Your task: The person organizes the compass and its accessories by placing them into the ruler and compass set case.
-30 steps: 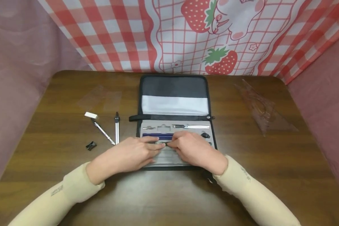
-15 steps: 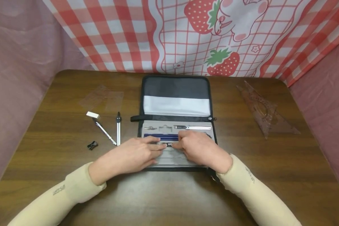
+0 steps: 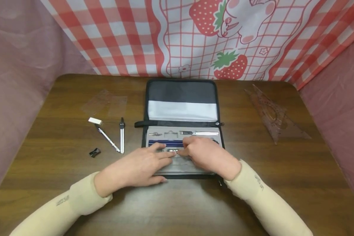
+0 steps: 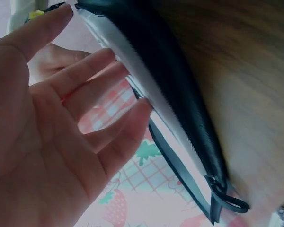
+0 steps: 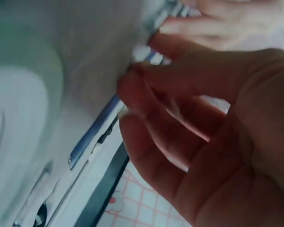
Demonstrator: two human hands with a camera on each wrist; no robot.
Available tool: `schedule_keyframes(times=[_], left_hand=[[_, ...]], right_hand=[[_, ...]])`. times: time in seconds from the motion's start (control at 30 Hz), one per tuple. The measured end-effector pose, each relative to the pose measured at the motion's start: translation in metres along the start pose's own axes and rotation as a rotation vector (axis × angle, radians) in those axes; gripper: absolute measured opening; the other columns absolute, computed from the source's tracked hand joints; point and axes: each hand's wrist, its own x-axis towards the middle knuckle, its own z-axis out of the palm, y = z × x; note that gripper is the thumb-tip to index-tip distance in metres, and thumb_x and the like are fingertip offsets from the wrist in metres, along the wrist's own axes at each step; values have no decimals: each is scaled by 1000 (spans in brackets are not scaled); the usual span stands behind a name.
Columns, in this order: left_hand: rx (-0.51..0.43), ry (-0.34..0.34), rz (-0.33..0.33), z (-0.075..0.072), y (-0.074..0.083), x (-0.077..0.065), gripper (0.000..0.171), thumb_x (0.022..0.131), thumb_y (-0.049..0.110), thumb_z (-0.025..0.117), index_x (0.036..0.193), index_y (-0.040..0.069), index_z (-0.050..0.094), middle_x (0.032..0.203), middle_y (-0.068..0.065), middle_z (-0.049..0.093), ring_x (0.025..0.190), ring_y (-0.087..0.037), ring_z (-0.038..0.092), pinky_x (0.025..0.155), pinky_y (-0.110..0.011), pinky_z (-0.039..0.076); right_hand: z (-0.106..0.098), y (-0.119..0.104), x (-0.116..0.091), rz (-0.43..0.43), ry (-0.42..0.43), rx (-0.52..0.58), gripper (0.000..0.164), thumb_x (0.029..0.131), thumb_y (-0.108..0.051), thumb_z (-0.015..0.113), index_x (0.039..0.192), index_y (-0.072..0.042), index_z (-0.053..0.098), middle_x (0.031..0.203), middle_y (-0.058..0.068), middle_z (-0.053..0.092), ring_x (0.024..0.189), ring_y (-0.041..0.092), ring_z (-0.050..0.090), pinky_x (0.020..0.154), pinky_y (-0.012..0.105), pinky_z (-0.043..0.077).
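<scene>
An open zip case (image 3: pixel 181 86) holds a grey moulded tray (image 3: pixel 165 170) of drawing tools. Several blue pencils (image 3: pixel 172 143) lie in it, below a silver compass-like tool (image 3: pixel 199 133). Just under the pencils sits a small black and silver piece (image 3: pixel 172 150), its kind too small to make out. My left hand (image 3: pixel 141 167) lies over the tray's left side, fingers extended, one fingertip at this piece. From the right, my right hand (image 3: pixel 207 155) has curled fingers, with thumb and index finger pinching at the piece's right end. The right hand hides part of the tray.
On the left lie a white eraser (image 3: pixel 95 121), a mechanical pencil (image 3: pixel 108 139), a compass (image 3: pixel 122 136), a black sharpener (image 3: pixel 94 152) and faint clear sheets (image 3: pixel 118 105). Clear set squares (image 3: pixel 277 119) lie right. A checked cloth (image 3: pixel 121 39) hangs behind the table.
My left hand has shifted slightly right and its thumb has spread toward the case's front edge. The right hand stays close to the small piece, more of which shows now.
</scene>
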Motion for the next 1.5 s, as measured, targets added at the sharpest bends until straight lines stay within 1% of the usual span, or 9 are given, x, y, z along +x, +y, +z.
schedule_keyframes(times=[0.2, 0.37, 0.47, 0.6, 0.87, 1.0, 1.13, 1.37, 1.5], left_hand=[[-26, -6, -21, -3, 3, 0, 45, 85, 56, 52, 107, 17, 58, 141, 1, 43, 125, -31, 37, 94, -42, 38], [-77, -45, -39, -9, -1, -2, 48, 89, 49, 52, 121, 14, 57, 141, -1, 43, 129, -27, 36, 98, -40, 34], [-88, -63, -59, -8, -4, -2, 51, 90, 47, 50, 129, 13, 53, 141, -2, 42, 130, -23, 35, 98, -38, 35], [-59, -67, -61, -6, -4, -2, 52, 91, 47, 49, 131, 14, 53, 142, 0, 41, 130, -21, 34, 96, -39, 37], [-17, -49, -52, -5, -3, -2, 53, 90, 45, 51, 133, 15, 51, 141, 1, 42, 130, -22, 34, 95, -39, 39], [-42, -51, -65, -8, -5, -3, 51, 90, 43, 52, 132, 14, 51, 136, 1, 49, 126, -20, 40, 95, -38, 39], [-23, -45, -70, -8, -5, -3, 49, 90, 43, 53, 129, 15, 54, 131, 1, 53, 124, -19, 43, 95, -38, 39], [27, -43, -85, -6, -2, -2, 50, 89, 44, 53, 131, 16, 53, 136, 2, 49, 124, -20, 41, 91, -41, 42], [7, -59, -71, -8, -4, -2, 49, 91, 43, 51, 132, 16, 52, 136, 1, 48, 124, -21, 41, 92, -40, 41]], right_hand=[[1, 3, 0, -20, -28, 56, 45, 78, 5, 56, 109, -26, 68, 79, -1, 46, 63, 12, 43, 55, 25, 41], [0, 1, 1, 23, -71, 100, 43, 79, 4, 59, 111, -23, 68, 79, -1, 44, 64, 12, 42, 55, 25, 40], [0, 4, 0, 40, -53, 171, 35, 84, -3, 58, 111, -22, 68, 79, -3, 46, 65, 10, 44, 57, 26, 42], [0, 7, 0, 63, -24, 233, 30, 87, -12, 57, 115, -21, 66, 79, -6, 48, 65, 9, 45, 60, 27, 43], [4, 5, 1, 11, -10, 211, 35, 86, -5, 54, 114, -22, 67, 76, -3, 43, 63, 11, 42, 55, 24, 40], [4, 3, 1, 25, -19, 198, 34, 86, -5, 54, 113, -22, 67, 77, -3, 44, 63, 11, 42, 55, 24, 40], [3, 3, 2, 42, -44, 199, 32, 88, -8, 54, 113, -23, 67, 77, -4, 44, 63, 10, 42, 54, 23, 39], [1, 2, 1, 62, -84, 222, 31, 89, -10, 55, 114, -23, 66, 79, -5, 44, 64, 10, 43, 55, 23, 39], [2, 4, 1, 62, -80, 248, 31, 88, -9, 55, 114, -22, 66, 79, -5, 44, 65, 10, 43, 56, 23, 39]])
